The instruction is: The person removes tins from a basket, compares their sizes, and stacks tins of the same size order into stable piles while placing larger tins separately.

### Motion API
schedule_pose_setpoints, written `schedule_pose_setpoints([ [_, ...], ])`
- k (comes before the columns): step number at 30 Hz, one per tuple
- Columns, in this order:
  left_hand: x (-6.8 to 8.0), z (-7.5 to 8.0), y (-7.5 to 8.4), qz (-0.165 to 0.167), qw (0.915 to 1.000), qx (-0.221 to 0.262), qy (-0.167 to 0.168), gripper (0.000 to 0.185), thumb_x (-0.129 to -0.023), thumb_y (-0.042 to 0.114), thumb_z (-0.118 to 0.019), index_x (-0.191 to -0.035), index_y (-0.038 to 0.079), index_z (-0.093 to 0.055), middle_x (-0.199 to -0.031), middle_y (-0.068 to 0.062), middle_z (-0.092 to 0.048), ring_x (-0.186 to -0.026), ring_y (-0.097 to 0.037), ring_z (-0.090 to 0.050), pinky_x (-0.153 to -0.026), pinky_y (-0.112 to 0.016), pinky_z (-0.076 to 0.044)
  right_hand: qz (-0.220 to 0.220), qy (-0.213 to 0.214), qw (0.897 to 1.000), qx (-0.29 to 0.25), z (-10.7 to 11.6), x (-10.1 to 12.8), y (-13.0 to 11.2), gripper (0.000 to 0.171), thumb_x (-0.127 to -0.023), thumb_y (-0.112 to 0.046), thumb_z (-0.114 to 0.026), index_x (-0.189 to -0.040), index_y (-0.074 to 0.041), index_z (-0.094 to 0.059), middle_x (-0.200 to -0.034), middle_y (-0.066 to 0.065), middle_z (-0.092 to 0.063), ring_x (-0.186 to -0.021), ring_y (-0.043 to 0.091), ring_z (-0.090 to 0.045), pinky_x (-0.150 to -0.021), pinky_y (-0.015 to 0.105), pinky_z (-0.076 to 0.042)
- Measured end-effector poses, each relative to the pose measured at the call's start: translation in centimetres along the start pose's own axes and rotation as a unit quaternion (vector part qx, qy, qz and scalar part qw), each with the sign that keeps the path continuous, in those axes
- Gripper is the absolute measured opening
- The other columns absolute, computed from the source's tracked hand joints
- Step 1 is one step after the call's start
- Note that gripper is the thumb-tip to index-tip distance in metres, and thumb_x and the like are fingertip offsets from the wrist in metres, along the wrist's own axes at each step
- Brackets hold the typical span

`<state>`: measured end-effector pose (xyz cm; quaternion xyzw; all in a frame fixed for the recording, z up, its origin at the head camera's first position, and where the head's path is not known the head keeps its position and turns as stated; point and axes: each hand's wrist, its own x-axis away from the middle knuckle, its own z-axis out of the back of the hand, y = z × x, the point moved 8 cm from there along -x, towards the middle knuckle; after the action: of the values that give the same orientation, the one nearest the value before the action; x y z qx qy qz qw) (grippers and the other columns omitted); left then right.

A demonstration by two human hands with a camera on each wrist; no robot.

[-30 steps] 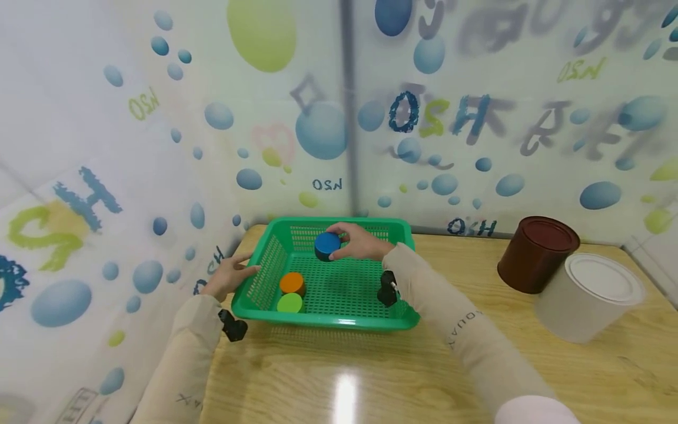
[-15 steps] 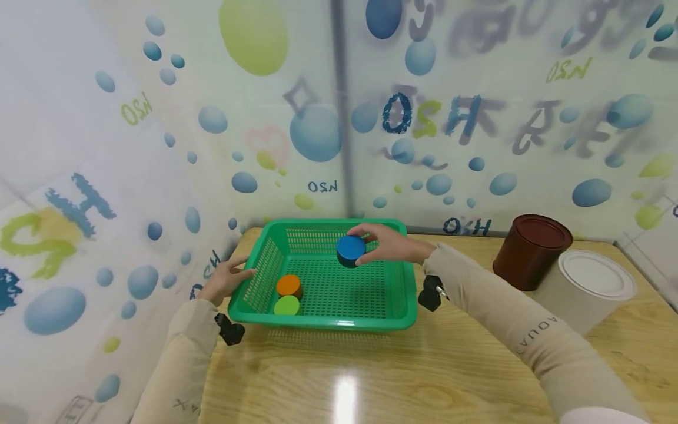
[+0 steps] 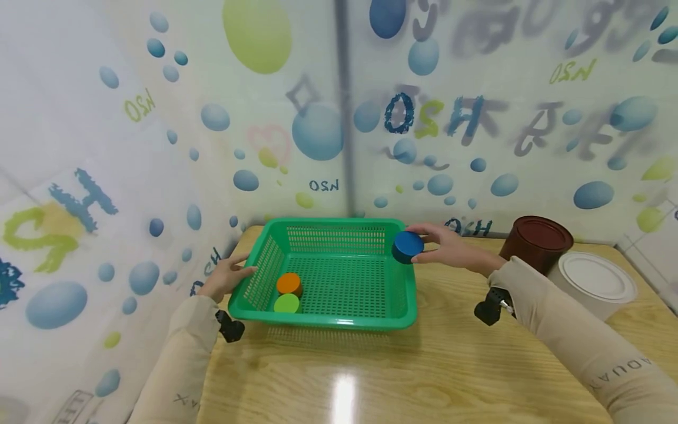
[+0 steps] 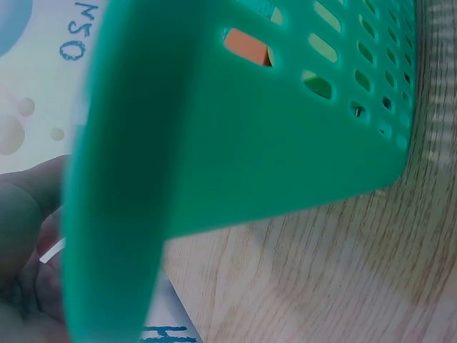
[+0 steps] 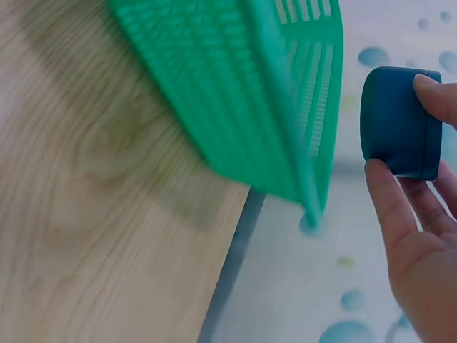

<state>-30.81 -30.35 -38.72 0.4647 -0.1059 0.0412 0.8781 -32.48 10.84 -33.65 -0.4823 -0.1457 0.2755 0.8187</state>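
Observation:
My right hand (image 3: 445, 246) pinches a short blue cylinder (image 3: 406, 247) between thumb and fingers, raised at the right rim of the green plastic basket (image 3: 339, 321). A seam rings the cylinder (image 5: 400, 125) near one end in the right wrist view, where it is apart from the basket (image 5: 214, 93). At the basket's left rim lies my left hand (image 3: 225, 280), thumb and fingers extended to touch the edge; the rim hides part of it in the left wrist view. Inside the basket, at the near left, an orange cylinder (image 3: 289, 284) and a lime-green one (image 3: 287, 304) sit side by side.
A dark brown lidded bucket (image 3: 540, 238) and a white lidded bucket (image 3: 595, 280) stand at the right of the wooden table (image 3: 439, 365), partly behind my right arm. Walls with a bubble print border the table at the back and left.
My right hand has carried the blue cylinder rightward, from above the basket's middle to its right rim. The left hand stays at the left rim. The orange and lime-green cylinders have not moved.

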Motion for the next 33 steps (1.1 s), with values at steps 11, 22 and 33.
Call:
schedule_pose_setpoints([
  [11, 0.0, 0.0, -0.2, 0.006, 0.9999, -0.01, 0.006, 0.059, -0.091, 0.022, -0.051, -0.14, 0.002, -0.023, -0.121, -0.034, -0.041, -0.082, -0.026, -0.061, -0.066, -0.036, -0.053, -0.049, 0.043, 0.996, 0.059, 2.6, 3.2, 5.0, 0.062, -0.081, -0.019, -0.066, -0.131, 0.003, -0.036, -0.131, 0.027, -0.032, -0.115, 0.047, -0.037, -0.083, 0.05, -0.044],
  [22, -0.3, 0.2, -0.4, 0.007, 0.9998, -0.018, 0.009, 0.059, -0.092, 0.024, -0.05, -0.14, 0.003, -0.024, -0.121, -0.033, -0.042, -0.079, -0.023, -0.061, -0.067, -0.036, -0.053, -0.08, 0.035, 0.996, 0.03, 1.8, 5.3, 9.6, 0.067, -0.081, -0.021, -0.066, -0.132, 0.008, -0.032, -0.132, 0.03, -0.028, -0.114, 0.049, -0.035, -0.085, 0.05, -0.043],
  [33, -0.2, 0.2, -0.4, 0.005, 0.9999, -0.014, 0.005, 0.059, -0.092, 0.023, -0.05, -0.14, 0.002, -0.023, -0.122, -0.033, -0.041, -0.08, -0.022, -0.06, -0.067, -0.036, -0.052, -0.125, 0.045, 0.991, 0.006, 0.2, 6.4, 12.9, 0.067, -0.08, -0.018, -0.067, -0.131, 0.009, -0.032, -0.129, 0.031, -0.033, -0.113, 0.048, -0.036, -0.087, 0.049, -0.042],
])
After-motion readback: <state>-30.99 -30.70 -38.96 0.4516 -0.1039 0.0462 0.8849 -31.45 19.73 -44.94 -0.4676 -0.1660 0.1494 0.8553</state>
